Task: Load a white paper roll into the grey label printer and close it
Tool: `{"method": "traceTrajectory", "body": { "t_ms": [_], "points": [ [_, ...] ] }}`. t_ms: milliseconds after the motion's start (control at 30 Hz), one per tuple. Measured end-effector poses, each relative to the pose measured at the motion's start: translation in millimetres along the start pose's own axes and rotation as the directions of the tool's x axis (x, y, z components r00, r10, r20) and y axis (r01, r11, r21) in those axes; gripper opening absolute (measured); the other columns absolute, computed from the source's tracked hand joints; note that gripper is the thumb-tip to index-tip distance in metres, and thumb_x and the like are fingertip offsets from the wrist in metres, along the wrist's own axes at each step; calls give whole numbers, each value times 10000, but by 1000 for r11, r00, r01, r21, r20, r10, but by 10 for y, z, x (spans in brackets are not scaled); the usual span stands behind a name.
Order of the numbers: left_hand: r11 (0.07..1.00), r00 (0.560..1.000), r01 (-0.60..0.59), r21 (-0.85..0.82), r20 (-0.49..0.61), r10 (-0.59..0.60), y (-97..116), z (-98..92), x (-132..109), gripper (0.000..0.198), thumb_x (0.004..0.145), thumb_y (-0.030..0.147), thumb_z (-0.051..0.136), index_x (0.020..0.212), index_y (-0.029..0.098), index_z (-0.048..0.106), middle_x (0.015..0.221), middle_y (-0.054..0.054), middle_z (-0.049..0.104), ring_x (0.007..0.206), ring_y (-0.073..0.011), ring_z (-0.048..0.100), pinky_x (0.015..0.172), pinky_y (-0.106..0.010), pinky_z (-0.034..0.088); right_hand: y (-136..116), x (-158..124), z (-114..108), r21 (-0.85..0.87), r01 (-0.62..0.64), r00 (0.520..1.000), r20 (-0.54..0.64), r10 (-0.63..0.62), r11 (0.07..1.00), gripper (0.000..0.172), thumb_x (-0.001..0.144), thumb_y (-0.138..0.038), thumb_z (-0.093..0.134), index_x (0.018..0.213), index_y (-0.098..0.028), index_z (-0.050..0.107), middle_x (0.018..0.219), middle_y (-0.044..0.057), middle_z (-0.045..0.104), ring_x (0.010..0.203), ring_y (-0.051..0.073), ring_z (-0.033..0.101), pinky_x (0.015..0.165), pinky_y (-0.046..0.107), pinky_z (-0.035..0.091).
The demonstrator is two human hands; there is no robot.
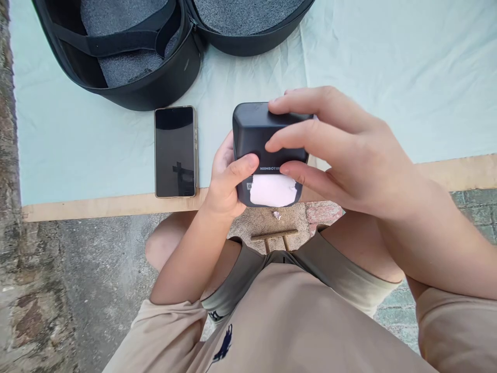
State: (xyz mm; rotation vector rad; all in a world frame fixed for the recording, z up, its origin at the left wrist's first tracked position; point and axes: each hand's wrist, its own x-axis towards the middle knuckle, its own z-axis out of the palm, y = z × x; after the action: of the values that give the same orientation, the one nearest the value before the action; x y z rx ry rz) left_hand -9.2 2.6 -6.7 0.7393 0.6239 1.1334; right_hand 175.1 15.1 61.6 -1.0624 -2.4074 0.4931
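Note:
A black label printer (248,135) marked NIIMBOT is held up in front of me at the table's near edge. A white strip of label paper (274,190) shows at its near end. My left hand (229,178) is closed round the printer's left side, thumb on its front face. Over its right side reaches my right hand (330,140), fingers spread apart. Its fingertips lie at the printer's far end and front face, and the thumb is beside the lettering. Whether every right fingertip touches the casing I cannot tell.
A smartphone (175,153) with a dark screen lies left of the printer, at the table edge. Behind it stands an unzipped black case (155,85) with grey foam inside. A pale cloth (388,62) covers the table. Below are a wooden bar (274,235) and a small crumpled scrap (277,215).

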Motion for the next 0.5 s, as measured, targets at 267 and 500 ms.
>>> {"method": "traceTrajectory", "body": {
  "t_ms": [267, 500],
  "points": [
    [1000, 1000, 4, -3, -7, -4, 5, 27, -4, 273, 858, 373, 661, 1098, 247, 639, 1118, -46, 737, 1392, -336, 532, 1080, -477, 530, 75, -9, 44, -10, 95, 995, -32, -95, 995, 197, 981, -283, 499, 1112, -230, 636, 1389, 113, 573, 1274, 228, 590, 1025, 434, 543],
    [998, 985, 59, -16, -163, -60, 19, 37, 14, 401, 990, 505, 415, 966, 240, 715, 1117, -28, 758, 1496, -301, 387, 1184, -445, 444, 129, 1, 70, -42, 147, 985, -88, -150, 988, 206, 979, -321, 496, 1107, -224, 625, 1335, 112, 625, 1229, 222, 616, 1045, 449, 532]
  ]
}}
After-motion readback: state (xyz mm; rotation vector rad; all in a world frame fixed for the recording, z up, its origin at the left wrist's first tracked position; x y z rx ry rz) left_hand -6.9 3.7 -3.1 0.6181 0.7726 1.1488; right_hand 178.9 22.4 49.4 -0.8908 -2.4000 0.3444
